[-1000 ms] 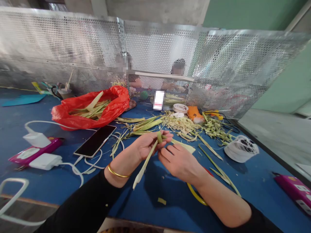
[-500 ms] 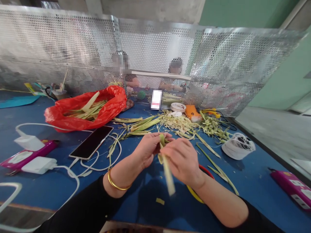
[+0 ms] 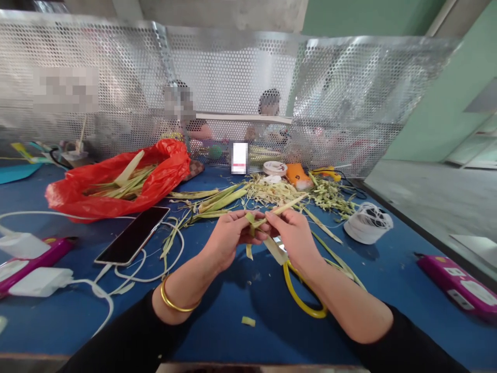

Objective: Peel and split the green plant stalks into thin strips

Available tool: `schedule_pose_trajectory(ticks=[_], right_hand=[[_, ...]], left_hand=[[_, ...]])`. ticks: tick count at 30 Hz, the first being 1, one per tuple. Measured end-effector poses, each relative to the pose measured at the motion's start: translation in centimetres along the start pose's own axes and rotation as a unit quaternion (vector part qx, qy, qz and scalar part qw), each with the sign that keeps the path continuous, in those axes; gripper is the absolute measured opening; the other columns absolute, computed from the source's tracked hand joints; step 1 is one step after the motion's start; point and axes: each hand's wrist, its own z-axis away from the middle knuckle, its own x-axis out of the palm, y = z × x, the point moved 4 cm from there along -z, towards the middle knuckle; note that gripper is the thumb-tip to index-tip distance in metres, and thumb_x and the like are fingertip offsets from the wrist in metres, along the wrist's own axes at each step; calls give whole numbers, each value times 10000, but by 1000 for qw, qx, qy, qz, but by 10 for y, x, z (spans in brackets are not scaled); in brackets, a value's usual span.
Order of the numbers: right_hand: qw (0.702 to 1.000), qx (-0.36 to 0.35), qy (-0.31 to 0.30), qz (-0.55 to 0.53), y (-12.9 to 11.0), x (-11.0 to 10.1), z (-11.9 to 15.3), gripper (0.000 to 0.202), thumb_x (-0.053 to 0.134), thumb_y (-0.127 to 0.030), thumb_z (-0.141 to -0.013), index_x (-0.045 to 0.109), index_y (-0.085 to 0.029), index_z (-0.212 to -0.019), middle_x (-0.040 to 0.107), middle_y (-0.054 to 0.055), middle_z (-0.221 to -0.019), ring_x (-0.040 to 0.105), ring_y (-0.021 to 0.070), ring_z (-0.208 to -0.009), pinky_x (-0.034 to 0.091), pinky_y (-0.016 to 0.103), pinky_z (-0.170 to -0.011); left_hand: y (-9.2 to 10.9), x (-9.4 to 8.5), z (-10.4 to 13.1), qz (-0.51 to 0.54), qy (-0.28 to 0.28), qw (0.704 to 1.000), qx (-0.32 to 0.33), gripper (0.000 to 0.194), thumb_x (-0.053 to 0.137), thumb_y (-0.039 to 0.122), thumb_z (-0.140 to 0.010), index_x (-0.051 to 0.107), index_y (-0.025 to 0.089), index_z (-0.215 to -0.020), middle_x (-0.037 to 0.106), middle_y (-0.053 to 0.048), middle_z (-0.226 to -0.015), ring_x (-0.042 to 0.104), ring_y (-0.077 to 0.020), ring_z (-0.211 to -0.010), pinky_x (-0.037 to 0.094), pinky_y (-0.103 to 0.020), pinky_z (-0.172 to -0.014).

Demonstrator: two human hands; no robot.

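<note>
Both hands meet over the middle of the blue table, working on pale green leaf strips (image 3: 276, 250) folded together. My left hand (image 3: 229, 235), a gold bangle on its wrist, is closed on the folded part between thumb and fingers. With thumb and forefinger, my right hand (image 3: 293, 230) pinches a strip that points up and to the right. Loose strip ends hang below the fingers. Under the right wrist lie scissors with yellow handles (image 3: 301, 305), partly hidden. Behind the hands are long green leaves (image 3: 223, 199) and a heap of shredded pale strips (image 3: 272, 189).
A red plastic bag (image 3: 93, 204) of leaves stands at the left, with a phone (image 3: 134, 235) and white cables before it. A white cord spool (image 3: 367, 223) and a purple power strip (image 3: 458, 282) are on the right. A perforated metal screen (image 3: 240, 67) borders the back; people sit behind it.
My right hand has shifted its grip, and a strip that hung downward before now shows one pointing up and right. The view has turned slightly right, uncovering more of the yellow handles.
</note>
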Motion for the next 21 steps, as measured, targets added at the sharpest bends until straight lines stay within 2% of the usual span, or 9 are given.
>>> schedule_pose_trajectory(ticks=[5,9,13,16,21], right_hand=[[997,59,-10,-50,6,5,-3,294,726,-412,-661,599,-149,-624,606,-2,-554,547,133,-506,436,268,-505],[992,39,-38,-114,0,11,-1,264,718,-370,-669,597,-146,-596,579,-20,-545,517,103,-511,423,247,-521],[981,49,-62,-175,-4,16,1,253,735,-362,-646,605,-148,-605,569,-30,-520,517,100,-473,423,249,-507],[984,41,-40,-169,-3,14,1,253,739,-368,-644,628,-140,-639,595,-14,-555,538,113,-509,441,262,-539],[996,-4,7,-88,-4,8,3,248,725,-372,-671,642,-140,-639,600,-6,-575,524,119,-555,426,257,-552]], left_hand=[[2,1,-1,-9,-6,1000,17,147,645,245,-765,601,156,-873,706,-39,-681,628,-123,-511,515,-237,-541],[5,2,-2,-13,-40,999,16,196,680,261,-740,522,185,-829,692,-13,-681,635,-126,-548,519,-249,-590],[7,1,-3,-23,-66,997,14,221,686,293,-749,536,190,-872,690,-7,-701,631,-124,-554,521,-253,-591],[5,-2,-3,-21,-43,999,20,211,700,310,-744,573,170,-839,696,-19,-689,626,-117,-534,507,-224,-542],[1,-4,-1,-9,3,1000,7,198,718,286,-721,667,136,-840,713,-46,-701,634,-121,-541,508,-215,-528]])
